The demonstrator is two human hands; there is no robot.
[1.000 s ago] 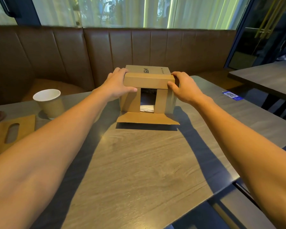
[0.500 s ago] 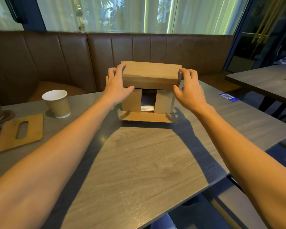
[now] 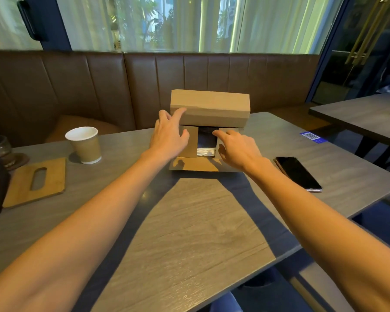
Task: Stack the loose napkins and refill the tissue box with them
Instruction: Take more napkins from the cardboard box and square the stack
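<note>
The brown cardboard tissue box [image 3: 209, 109] stands at the far middle of the grey wood-grain worktop [image 3: 189, 221], its long axis running from left to right and its open end turned toward the person. The white napkins [image 3: 205, 152] lie low inside it, seen through the gap between the two side flaps, while the bottom flap [image 3: 196, 164] lies flat on the worktop. The left hand [image 3: 169, 138] is wide, with fingers spread – the forefinger touches the lower left corner of the box's upper part and the thumb is at the left flap [image 3: 193, 145]. The right hand [image 3: 239, 152] rests with lightly bent fingers on the right flap [image 3: 220, 141]; whether a fingertip hooks its edge I cannot tell. Neither hand holds anything. The opening lies straight ahead between the hands, about equally near to both – so each hand serves its own flap.
</note>
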